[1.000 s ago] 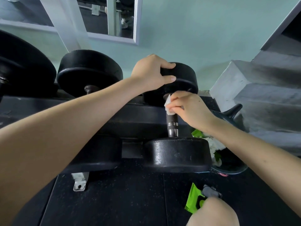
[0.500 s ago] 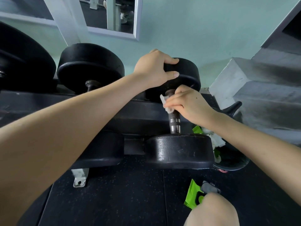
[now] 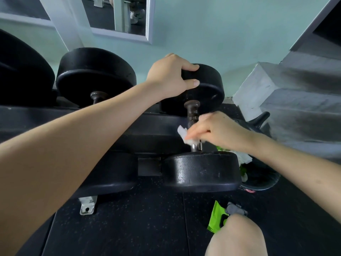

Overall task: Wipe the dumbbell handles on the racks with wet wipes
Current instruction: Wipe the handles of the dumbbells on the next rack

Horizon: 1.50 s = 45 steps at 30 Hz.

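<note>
The dumbbell sits right of centre in the frame on the black rack. It has two thick, round, matte black heads with scuffed rims, joined by a dark knurled metal handle that is rust-brown at its collar. The left hand reaches in from the lower left on a straight arm and grips the far head, fingers over the top and thumb on its face. The right hand (blurred) comes in from the right edge and pinches a crumpled white wet wipe against the lower part of the handle, just above the near head. The dumbbell's long axis runs almost straight up the frame, from the near head at lower centre to the far head by the pale green wall.
</note>
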Available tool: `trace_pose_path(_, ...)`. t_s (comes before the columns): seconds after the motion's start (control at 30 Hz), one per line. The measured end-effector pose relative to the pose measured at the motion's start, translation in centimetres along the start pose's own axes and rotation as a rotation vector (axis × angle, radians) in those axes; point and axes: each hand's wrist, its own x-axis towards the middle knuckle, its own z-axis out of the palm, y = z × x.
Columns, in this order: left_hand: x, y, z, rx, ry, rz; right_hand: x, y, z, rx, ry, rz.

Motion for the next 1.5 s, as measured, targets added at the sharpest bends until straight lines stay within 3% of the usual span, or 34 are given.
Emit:
trace_pose_path(0.1, 0.1, 0.0, 0.0, 0.002, -0.002, -0.003, -0.5, 0.2, -0.2, 0.048, -0.053, -0.015)
trace_pose_path(0.2, 0.1, -0.1, -0.1, 0.004, -0.009, 0.002, 2.3, 0.7, -1.4, -0.050, 0.069, -0.084)
trace_pose_path(0.33, 0.1, 0.0, -0.3, 0.005, -0.021, 0.003, 2.5, 0.7, -0.7, 0.000, 0.223, 0.038)
trace_pose_path(0.53, 0.0, 0.3, -0.5, 0.007, -0.032, -0.019, -2.3, 0.4, 0.7, 0.522, 0.037, 0.216)
trace_pose_path(0.7, -0.1, 0.4, -0.5, -0.007, -0.041, -0.032, -1.9, 0.3, -0.2, 0.952, 0.361, 0.292)
trace_pose_path(0.93, -0.1, 0.6, -0.5, -0.002, -0.039, -0.038, -1.3, 0.3, 0.0, 1.599, 0.292, 0.508)
trace_pose_path(1.0, -0.1, 0.7, -0.5, 0.003, -0.040, -0.036, -0.8, 0.5, 0.5, 1.524, 0.333, 0.527)
trace_pose_path(1.13, -0.1, 0.7, -0.6, -0.011, -0.045, -0.044, -0.4, 0.6, 1.1, 1.001, 0.416, 0.517)
trace_pose_path(1.23, 0.2, 0.7, -0.6, -0.062, -0.022, -0.073, -0.5, 0.2, 1.0, 0.809, 0.444, 0.487)
trace_pose_path(1.33, 0.6, 0.7, -0.5, -0.024, -0.024, -0.060, 0.0, 0.3, 1.5, 0.875, 0.411, 0.565)
trace_pose_path(1.5, 0.7, 0.9, -0.9, 0.223, -0.187, 0.061, 0.8, 0.2, 1.4, 1.394, 0.058, 0.662)
